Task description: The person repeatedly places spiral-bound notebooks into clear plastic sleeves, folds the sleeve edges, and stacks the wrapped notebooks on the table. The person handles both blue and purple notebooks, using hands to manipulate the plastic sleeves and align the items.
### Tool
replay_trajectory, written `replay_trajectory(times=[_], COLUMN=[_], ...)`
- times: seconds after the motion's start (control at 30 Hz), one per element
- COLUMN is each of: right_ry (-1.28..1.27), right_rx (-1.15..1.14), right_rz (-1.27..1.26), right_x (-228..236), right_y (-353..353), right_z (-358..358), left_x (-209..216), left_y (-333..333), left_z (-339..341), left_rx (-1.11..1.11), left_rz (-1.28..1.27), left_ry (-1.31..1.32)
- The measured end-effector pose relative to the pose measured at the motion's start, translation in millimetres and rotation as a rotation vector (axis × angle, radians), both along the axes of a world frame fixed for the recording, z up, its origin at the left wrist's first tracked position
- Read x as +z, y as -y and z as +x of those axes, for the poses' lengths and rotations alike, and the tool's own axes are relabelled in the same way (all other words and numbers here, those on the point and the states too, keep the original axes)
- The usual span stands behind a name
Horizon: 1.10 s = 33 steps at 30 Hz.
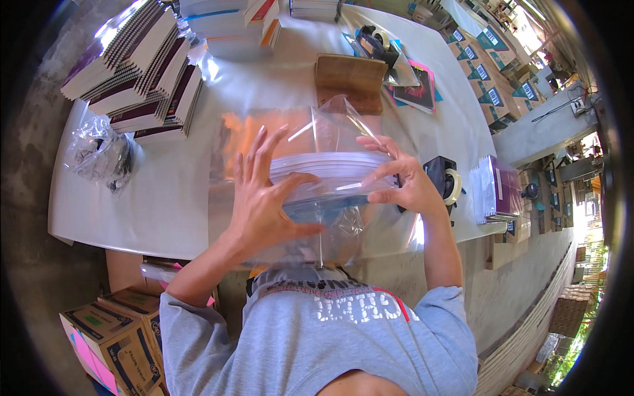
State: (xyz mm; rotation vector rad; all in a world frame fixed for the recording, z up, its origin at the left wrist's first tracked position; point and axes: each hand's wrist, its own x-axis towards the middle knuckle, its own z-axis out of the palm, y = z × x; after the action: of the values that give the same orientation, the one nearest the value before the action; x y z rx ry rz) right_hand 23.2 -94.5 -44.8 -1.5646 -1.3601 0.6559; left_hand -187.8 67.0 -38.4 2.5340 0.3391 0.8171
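Note:
In front of my body, at the table's near edge, is a stack of white-paged books (330, 164) with a blue lower side, in a clear plastic bag (340, 119). The loose plastic flares above and below the stack. My left hand (261, 191) lies against its left end, fingers stretched and spread, the thumb below. My right hand (403, 175) grips the right end, fingers curved over the plastic and the thumb near the index finger. Under the bag, an orange-tinted sheet of plastic (241, 135) lies on the table. Just beyond stands a brown wooden block (350, 79).
A black tape dispenser (441, 181) stands right of my right hand; another (376, 43) is at the back. Spiral-bound books (142, 72) pile up at left, above a crumpled plastic bundle (99, 152). Wrapped purple books (498, 188) stand at right. Cardboard boxes (119, 336) sit at lower left.

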Motion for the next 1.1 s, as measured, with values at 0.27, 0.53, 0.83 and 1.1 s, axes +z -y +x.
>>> replay_trajectory(times=[0.27, 0.53, 0.83, 1.1], right_ry=[0.163, -0.492, -0.372, 0.766], right_rx=[-0.086, -0.243, -0.101, -0.153], right_rz=[-0.067, -0.141, -0.367, 0.016], right_x=[9.1, -10.3, -4.6, 17.0], right_y=[2.9, -27.9, -34.5, -20.4], right_z=[-14.7, 13.1, 33.8, -19.0], left_x=[-10.9, 1.6, -6.6, 16.0], left_y=[-17.3, -46.8, -65.6, -31.8], left_z=[11.1, 33.1, 40.9, 25.2], left_rx=[-0.038, 0.08, -0.128, -0.26], left_rz=[-0.392, -0.835, -0.83, -0.172], left_ry=[0.032, -0.209, -0.407, -0.117])
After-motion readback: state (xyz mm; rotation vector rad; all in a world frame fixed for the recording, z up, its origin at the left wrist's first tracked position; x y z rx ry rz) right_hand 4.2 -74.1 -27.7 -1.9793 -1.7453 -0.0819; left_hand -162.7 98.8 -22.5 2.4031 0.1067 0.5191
